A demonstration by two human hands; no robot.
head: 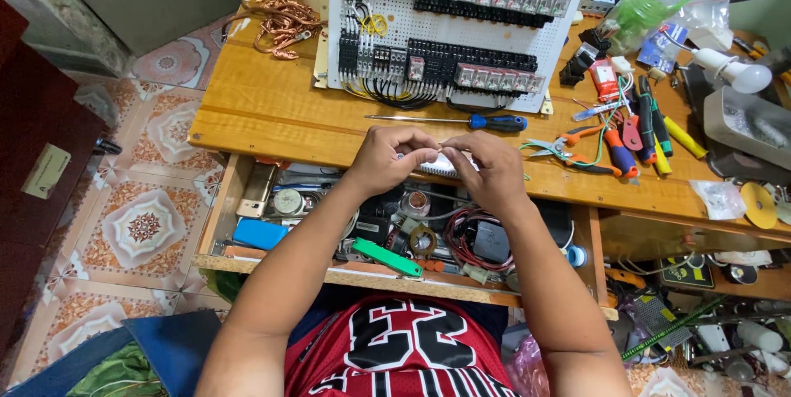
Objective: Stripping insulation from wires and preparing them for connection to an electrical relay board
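Observation:
My left hand and my right hand meet at the front edge of the wooden table, above an open drawer. Both pinch a small pale part between their fingertips; most of it is hidden by my fingers. A blue-handled screwdriver lies on the table just beyond my hands. Behind it stands a white perforated panel carrying rows of black relays and terminal blocks with wiring.
The drawer holds a green strip, a blue box, tape rolls and red wire. Pliers and cutters lie to the right, with a white bulb and a grey tray. Copper wire lies back left. Tiled floor is left.

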